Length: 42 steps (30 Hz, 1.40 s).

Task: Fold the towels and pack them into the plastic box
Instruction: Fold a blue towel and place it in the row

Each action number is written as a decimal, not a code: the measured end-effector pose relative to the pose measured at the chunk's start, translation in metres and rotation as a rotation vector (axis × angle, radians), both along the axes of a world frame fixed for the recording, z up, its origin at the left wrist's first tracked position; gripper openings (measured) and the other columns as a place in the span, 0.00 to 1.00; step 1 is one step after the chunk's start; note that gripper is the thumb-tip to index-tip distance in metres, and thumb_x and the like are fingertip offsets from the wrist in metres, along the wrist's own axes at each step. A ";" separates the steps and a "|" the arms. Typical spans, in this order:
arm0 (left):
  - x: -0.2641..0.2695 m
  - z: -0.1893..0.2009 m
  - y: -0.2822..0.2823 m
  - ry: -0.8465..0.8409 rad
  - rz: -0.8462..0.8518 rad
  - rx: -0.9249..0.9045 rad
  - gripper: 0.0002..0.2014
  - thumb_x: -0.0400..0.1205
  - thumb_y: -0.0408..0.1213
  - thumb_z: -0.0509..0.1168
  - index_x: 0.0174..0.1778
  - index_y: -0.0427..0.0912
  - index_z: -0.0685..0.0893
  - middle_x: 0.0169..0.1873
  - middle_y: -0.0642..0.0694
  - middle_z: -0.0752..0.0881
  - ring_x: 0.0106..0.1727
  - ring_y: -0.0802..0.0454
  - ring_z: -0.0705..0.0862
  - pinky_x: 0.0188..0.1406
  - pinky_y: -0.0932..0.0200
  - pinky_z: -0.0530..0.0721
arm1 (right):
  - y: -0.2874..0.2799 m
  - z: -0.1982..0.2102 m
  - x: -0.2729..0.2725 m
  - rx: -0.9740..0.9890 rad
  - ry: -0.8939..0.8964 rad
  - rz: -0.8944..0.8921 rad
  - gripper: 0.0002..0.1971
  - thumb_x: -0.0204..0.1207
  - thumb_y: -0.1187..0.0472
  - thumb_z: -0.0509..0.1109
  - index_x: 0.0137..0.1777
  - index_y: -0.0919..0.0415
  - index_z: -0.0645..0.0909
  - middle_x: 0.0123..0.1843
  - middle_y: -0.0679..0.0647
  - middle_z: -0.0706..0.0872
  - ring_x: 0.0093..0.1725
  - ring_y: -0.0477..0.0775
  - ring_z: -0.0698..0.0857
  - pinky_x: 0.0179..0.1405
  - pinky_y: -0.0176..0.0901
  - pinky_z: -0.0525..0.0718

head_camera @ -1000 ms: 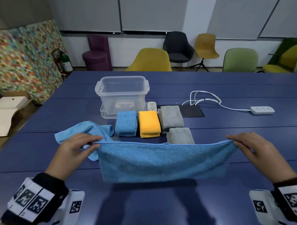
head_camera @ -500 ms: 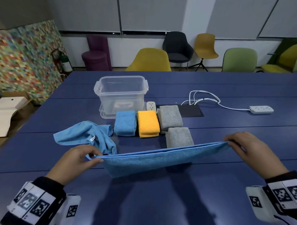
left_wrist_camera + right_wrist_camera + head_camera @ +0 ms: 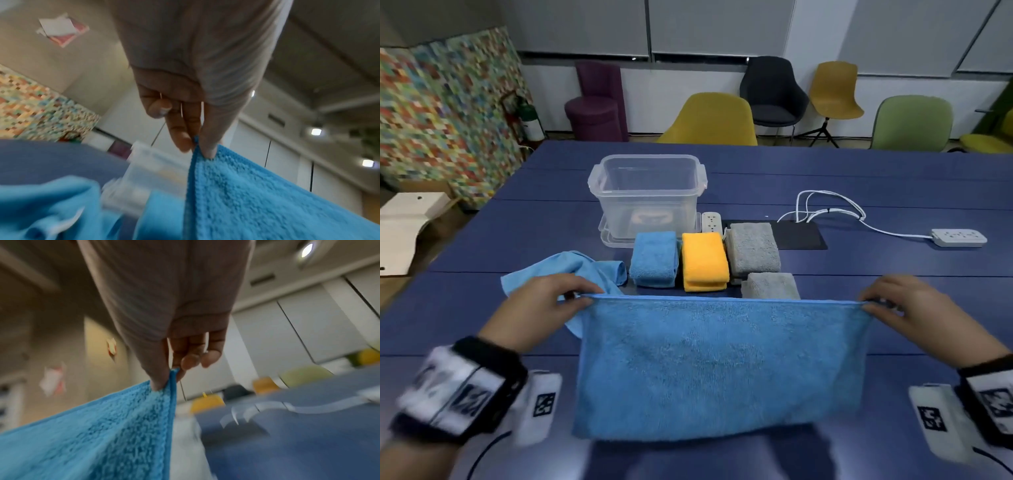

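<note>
A blue towel [image 3: 719, 370] hangs stretched in front of me above the table. My left hand [image 3: 571, 299] pinches its top left corner [image 3: 195, 146] and my right hand [image 3: 873, 305] pinches its top right corner [image 3: 171, 374]. Behind it lie folded towels: blue [image 3: 654, 258], yellow [image 3: 703, 260], and two grey ones [image 3: 751, 248] [image 3: 770, 286]. A crumpled light blue towel [image 3: 571, 267] lies at the left. The clear plastic box [image 3: 649, 192] stands open and empty behind the folded towels.
A white power strip [image 3: 959, 237] with its coiled cable [image 3: 828, 205] lies at the right. Another strip [image 3: 711, 221] and a black mat [image 3: 799, 234] sit beside the box. Chairs line the far side of the blue table [image 3: 859, 178].
The towel went from hanging, to swung out nearly flat, to hanging upright again and higher. Both hands kept their pinch on the corners.
</note>
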<state>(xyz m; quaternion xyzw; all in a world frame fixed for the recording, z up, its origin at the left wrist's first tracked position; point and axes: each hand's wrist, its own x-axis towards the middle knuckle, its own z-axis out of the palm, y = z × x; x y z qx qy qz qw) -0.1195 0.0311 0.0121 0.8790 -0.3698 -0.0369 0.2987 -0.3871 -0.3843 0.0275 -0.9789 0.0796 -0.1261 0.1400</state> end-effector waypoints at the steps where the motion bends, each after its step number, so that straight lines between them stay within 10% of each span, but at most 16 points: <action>1: 0.008 -0.017 -0.014 0.028 0.032 0.106 0.21 0.77 0.33 0.70 0.38 0.73 0.84 0.42 0.66 0.87 0.44 0.62 0.83 0.45 0.67 0.77 | -0.005 -0.022 0.009 -0.011 0.071 -0.045 0.07 0.75 0.60 0.70 0.45 0.44 0.81 0.36 0.43 0.77 0.42 0.48 0.79 0.41 0.29 0.69; 6: 0.024 -0.095 -0.072 -0.101 0.045 0.608 0.13 0.84 0.39 0.56 0.59 0.55 0.82 0.60 0.52 0.84 0.63 0.49 0.81 0.55 0.53 0.79 | -0.006 -0.105 0.033 -0.156 0.574 -0.218 0.08 0.81 0.58 0.60 0.55 0.57 0.78 0.54 0.54 0.79 0.59 0.56 0.78 0.45 0.45 0.75; 11: 0.030 -0.120 -0.060 -0.245 -0.053 0.373 0.10 0.75 0.28 0.61 0.41 0.42 0.87 0.41 0.43 0.86 0.44 0.39 0.86 0.37 0.48 0.84 | 0.001 -0.125 0.018 -0.176 0.305 -0.157 0.07 0.66 0.65 0.73 0.37 0.59 0.76 0.36 0.55 0.81 0.36 0.59 0.83 0.22 0.40 0.67; 14: 0.022 -0.125 -0.042 -0.382 -0.213 0.396 0.07 0.67 0.35 0.56 0.32 0.46 0.79 0.28 0.47 0.80 0.27 0.43 0.82 0.20 0.58 0.78 | 0.013 -0.130 0.003 -0.222 0.247 -0.045 0.02 0.62 0.58 0.59 0.34 0.52 0.67 0.28 0.49 0.76 0.24 0.53 0.78 0.17 0.33 0.57; 20: -0.004 -0.169 -0.024 -0.368 -0.444 0.694 0.34 0.40 0.35 0.79 0.34 0.52 0.64 0.26 0.52 0.76 0.23 0.51 0.77 0.19 0.65 0.73 | 0.033 -0.184 -0.021 -0.256 0.346 0.011 0.10 0.53 0.62 0.54 0.35 0.51 0.59 0.25 0.47 0.75 0.19 0.50 0.76 0.13 0.38 0.60; 29: -0.016 -0.168 -0.026 -0.435 -0.408 0.642 0.24 0.36 0.30 0.78 0.23 0.47 0.76 0.24 0.50 0.78 0.21 0.49 0.77 0.19 0.64 0.72 | 0.045 -0.194 -0.028 -0.250 0.357 -0.025 0.09 0.54 0.62 0.51 0.36 0.51 0.60 0.24 0.47 0.74 0.15 0.45 0.73 0.17 0.36 0.40; 42: -0.028 -0.187 -0.016 -0.393 -0.425 0.574 0.37 0.36 0.29 0.81 0.33 0.49 0.65 0.26 0.50 0.77 0.21 0.51 0.77 0.18 0.65 0.74 | 0.044 -0.206 -0.031 -0.287 0.468 -0.006 0.40 0.26 0.68 0.83 0.36 0.51 0.60 0.24 0.52 0.75 0.15 0.42 0.65 0.17 0.33 0.36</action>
